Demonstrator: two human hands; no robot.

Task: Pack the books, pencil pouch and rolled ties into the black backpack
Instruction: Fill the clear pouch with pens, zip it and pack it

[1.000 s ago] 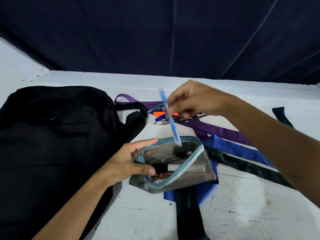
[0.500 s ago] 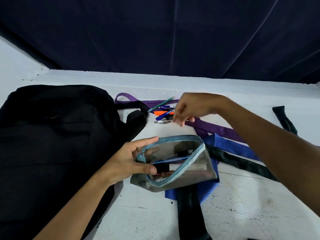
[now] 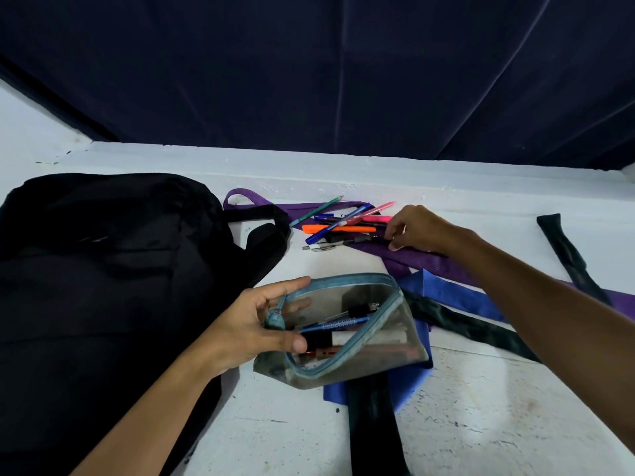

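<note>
With a blue pen now lying inside the pencil pouch, the right hand is pinching a black pen beyond the pouch; the left hand is holding its mouth open beside the black backpack.

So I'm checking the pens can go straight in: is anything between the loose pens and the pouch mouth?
Nothing visible blocks it. The left hand holds the pencil pouch open, and only bare table lies between it and the loose pens the right hand reaches.
</note>
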